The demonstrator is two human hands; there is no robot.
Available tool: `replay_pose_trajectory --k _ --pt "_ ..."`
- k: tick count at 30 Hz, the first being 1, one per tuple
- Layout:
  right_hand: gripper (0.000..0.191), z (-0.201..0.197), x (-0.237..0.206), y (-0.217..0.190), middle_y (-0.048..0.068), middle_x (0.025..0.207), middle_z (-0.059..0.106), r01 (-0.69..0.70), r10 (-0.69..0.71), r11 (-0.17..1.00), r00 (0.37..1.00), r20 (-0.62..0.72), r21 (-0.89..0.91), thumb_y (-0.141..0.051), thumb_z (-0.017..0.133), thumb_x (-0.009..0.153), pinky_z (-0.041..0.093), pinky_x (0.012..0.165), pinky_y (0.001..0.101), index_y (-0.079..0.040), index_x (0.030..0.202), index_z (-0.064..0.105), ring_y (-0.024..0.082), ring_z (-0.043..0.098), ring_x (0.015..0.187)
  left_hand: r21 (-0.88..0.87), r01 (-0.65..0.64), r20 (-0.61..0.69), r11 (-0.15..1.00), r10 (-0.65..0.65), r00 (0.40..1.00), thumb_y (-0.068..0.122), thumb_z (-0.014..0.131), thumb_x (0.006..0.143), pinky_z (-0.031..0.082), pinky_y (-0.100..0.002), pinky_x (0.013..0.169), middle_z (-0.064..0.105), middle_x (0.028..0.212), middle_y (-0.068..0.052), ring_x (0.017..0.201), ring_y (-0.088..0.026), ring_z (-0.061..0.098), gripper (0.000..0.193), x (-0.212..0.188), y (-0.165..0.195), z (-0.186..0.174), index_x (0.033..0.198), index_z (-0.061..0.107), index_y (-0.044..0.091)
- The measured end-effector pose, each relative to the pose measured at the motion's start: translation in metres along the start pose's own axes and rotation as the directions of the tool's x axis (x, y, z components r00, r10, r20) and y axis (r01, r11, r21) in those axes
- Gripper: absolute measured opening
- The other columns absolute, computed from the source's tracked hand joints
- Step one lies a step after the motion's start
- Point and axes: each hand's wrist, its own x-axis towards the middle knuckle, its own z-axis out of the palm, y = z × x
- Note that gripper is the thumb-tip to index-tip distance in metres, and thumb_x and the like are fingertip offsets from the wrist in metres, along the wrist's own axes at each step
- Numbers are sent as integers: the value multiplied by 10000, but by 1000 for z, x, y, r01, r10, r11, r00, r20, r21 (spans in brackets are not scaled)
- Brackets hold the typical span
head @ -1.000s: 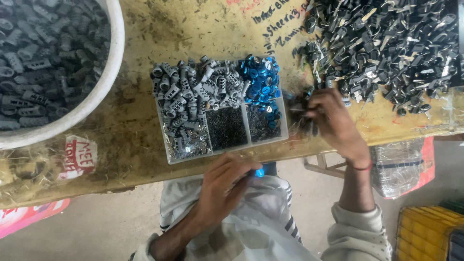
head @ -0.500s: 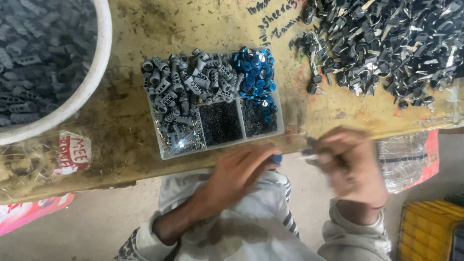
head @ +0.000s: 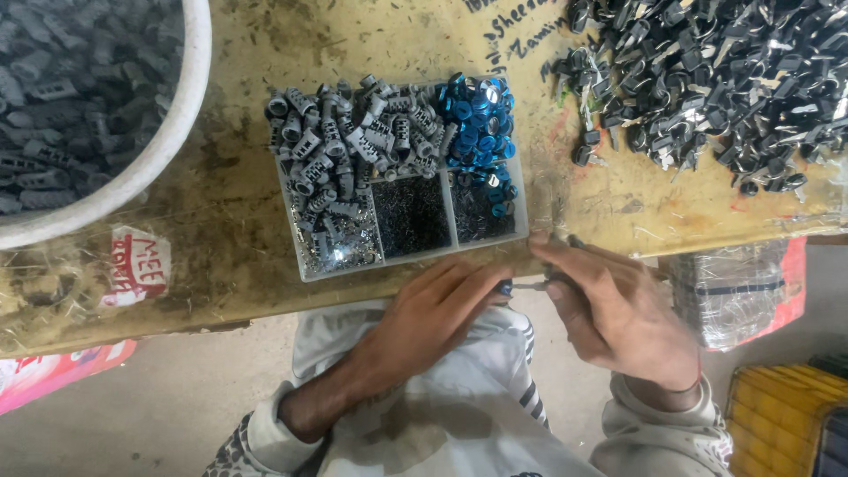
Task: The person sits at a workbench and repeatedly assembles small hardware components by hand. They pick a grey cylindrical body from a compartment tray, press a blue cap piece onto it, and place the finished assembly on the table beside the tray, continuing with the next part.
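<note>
Left hand (head: 433,309) pinches small blue part (head: 504,287); right hand (head: 618,309) grips thin metal pin (head: 530,285). Align pin w/ part, steady below counter (head: 221,221) edge, near tray (head: 305,265).

Grey plugs (head: 340,155), shiny blue caps (head: 481,119) and black bits (head: 411,216) in a clear tray (head: 521,216); white bowl (head: 181,132); black parts (head: 707,71) on a stained yellow-brown table (head: 230,238); white, dark-striped shirt (head: 459,406); yellow crate (head: 777,415).
</note>
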Motion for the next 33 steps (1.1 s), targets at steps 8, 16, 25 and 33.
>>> replay_pose_trajectory --k 8,16,25,33 --pt "645 16 -26 4 157 931 684 -120 116 993 985 128 22 46 618 889 559 652 439 2 1487 379 327 685 754 -141 -10 -86 990 -2 996 130 675 1026 585 -439 1013 688 1242 -179 1157 -319 703 412 12 17 18 1393 508 47" --pt "494 -37 -40 51 135 994 694 -30 521 651 745 -417 758 10 641 956 563 639 368 -23 1428 499 277 663 765 -125 243 -145 962 -260 955 160 579 1081 656 -374 706 761 1017 -86 844 -200 769 246 -12 15 -26 1302 605 55" --pt "249 15 62 24 97 1138 713 -304 299 951 949 -99 -47 28 695 946 589 773 368 -91 1165 688 270 736 914 530 520 -315 669 -414 854 172 668 957 557 -410 552 705 925 -92 695 -281 705 144 -32 1 -66 1054 685 67" --pt "207 81 91 23 138 1025 624 14 46 982 950 309 -187 -168 716 838 522 662 471 -32 991 685 334 662 880 526 486 -246 698 -422 873 112 633 942 576 -439 678 686 1037 -110 927 -303 712 181 -26 -2 -68 1112 613 54"
